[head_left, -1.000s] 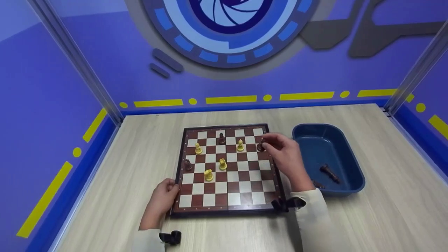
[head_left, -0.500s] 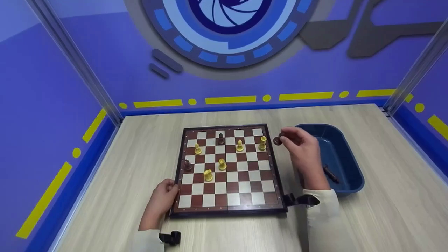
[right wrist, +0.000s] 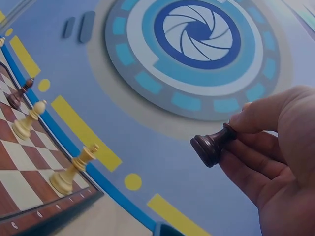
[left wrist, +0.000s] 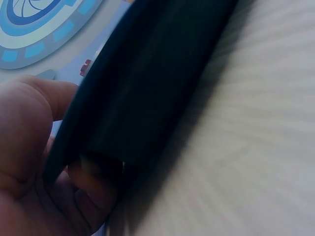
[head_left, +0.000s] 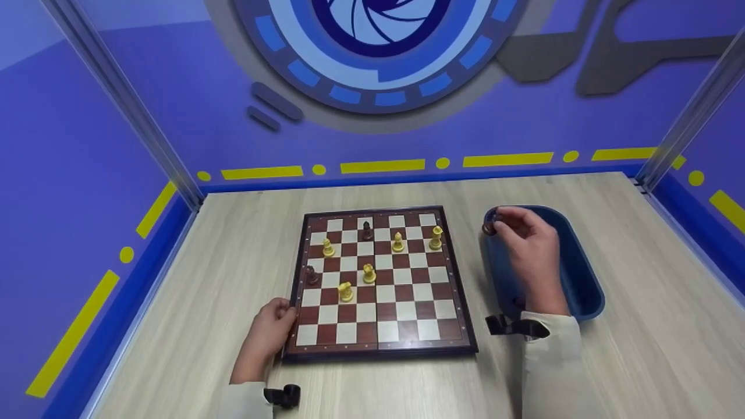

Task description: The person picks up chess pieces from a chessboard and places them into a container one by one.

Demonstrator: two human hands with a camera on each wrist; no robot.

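My right hand [head_left: 534,256] pinches a dark brown chess piece [right wrist: 210,146] between thumb and fingers, its round base sticking out and its head hidden by the fingertips. In the head view this piece is over the left rim of a blue plastic tub [head_left: 582,273]. My left hand [head_left: 269,329] grips the left front edge of the chessboard [head_left: 419,330], fingers curled round its rim [left wrist: 133,93]. On the board stand a light king [head_left: 436,238] near the right edge, a light bishop [head_left: 398,241], a light knight [head_left: 346,291] and several other light and dark pieces.
A dark piece [head_left: 518,302] lies in the tub, partly hidden by my right wrist. The tub stands right of the board on the wooden table [head_left: 250,233]. Blue panels [head_left: 361,139] wall in the back and both sides.
My right hand has moved right from the board's right edge to the tub, carrying the dark piece. The light king, hidden before, shows on the board. My left hand stays put.
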